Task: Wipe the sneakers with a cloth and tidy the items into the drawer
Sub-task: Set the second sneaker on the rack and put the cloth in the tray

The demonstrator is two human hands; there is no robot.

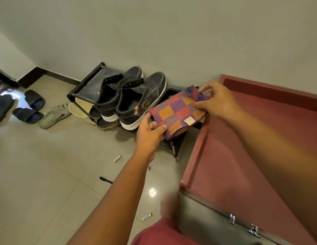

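A folded checkered cloth [177, 113] is held above the open reddish drawer's [242, 147] left edge, pinched at its near corner by the left hand [150, 131] and at its far end by the right hand [216, 101], just beside two dark sneakers [129, 98] set on a low black shoe rack [87, 85].

Drawer [242, 156] cut off at right/bottom edges; shoe rack [87, 85] partly hidden.

text: none legible | cloth [179, 113] tag — blank | sneakers [129, 98] badges — unreadable
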